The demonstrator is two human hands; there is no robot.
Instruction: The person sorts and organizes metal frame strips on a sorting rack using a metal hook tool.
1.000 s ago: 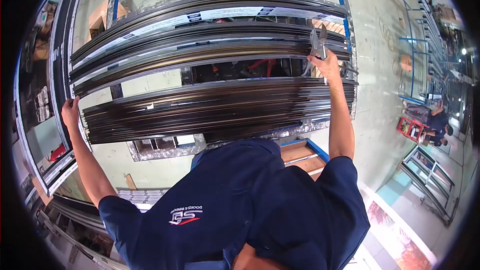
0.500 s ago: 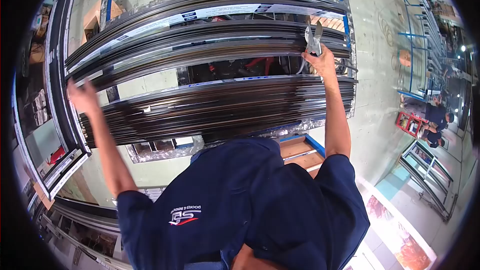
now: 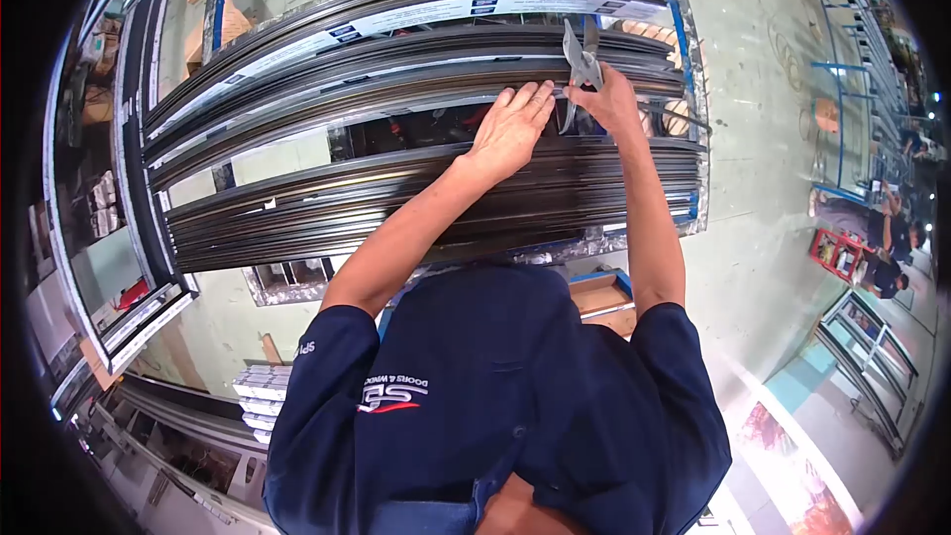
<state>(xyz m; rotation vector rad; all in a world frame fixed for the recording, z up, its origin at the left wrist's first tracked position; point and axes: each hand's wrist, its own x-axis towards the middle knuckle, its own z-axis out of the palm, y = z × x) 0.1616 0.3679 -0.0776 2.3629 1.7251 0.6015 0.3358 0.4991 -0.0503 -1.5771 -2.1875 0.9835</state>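
Observation:
My right hand (image 3: 612,104) is closed around a pair of metal shears (image 3: 581,61), with the blades pointing away from me and spread apart. Close beside it, my left hand (image 3: 512,127) lies with its fingers stretched out over the near edge of a bundle of long dark strips (image 3: 396,94). Whether its thumb grips a strip underneath is hidden. Nearer to my body lies a wider bundle of dark strips (image 3: 396,203), partly under my left forearm.
A printed white label band (image 3: 416,12) runs along the far strips. Blue metal frame bars (image 3: 684,40) edge the bench. On the left stand dark window frames (image 3: 149,188). At the far right, people in dark shirts (image 3: 885,263) are near a red crate (image 3: 834,253).
My left hand has moved from the strips' left end across to the right, beside the shears. My right hand has shifted slightly left with the shears.

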